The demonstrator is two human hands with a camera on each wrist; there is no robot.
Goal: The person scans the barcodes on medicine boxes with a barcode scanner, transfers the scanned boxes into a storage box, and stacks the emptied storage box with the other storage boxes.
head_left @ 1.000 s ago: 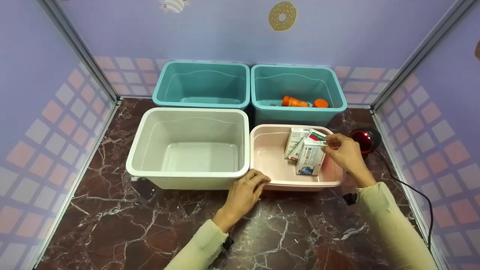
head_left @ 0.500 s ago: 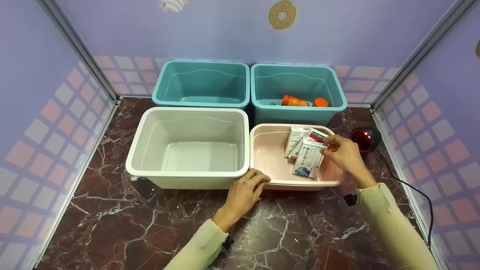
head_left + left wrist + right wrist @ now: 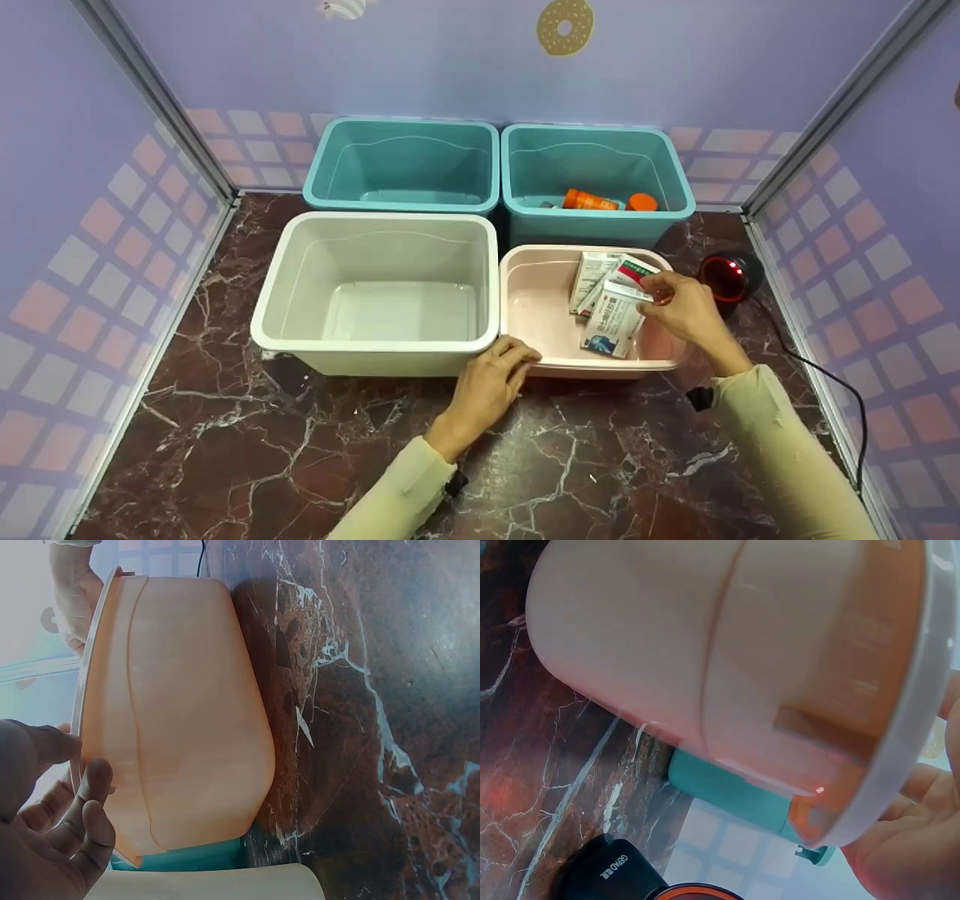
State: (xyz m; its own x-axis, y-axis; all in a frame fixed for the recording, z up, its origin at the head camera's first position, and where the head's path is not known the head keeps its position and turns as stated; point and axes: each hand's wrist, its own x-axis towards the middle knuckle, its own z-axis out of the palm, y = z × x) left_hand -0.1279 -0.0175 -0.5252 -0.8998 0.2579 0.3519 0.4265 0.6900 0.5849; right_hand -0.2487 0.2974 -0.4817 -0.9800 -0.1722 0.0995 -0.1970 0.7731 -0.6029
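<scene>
While the left hand (image 3: 486,386) is gripping one pink bin (image 3: 540,315) by its rim, I am remotely watching the right hand (image 3: 684,306) pinching the front medicine box (image 3: 613,322) of three inside that bin; one white bin (image 3: 375,346) and two teal bins (image 3: 401,205) are standing nearby.

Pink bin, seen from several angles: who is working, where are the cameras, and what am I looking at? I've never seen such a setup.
No machine here, just a person's bare left hand and right hand. The wide picture comes from a head-worn camera looking down; the two sideways-looking ones come from a camera on each wrist. On the dark marbled surface stand a pink bin, a white bin, two teal bins and a black device glowing red. The left hand holds the pink bin's rim; the right hand pinches a white box in that bin, with two more boxes behind.
</scene>
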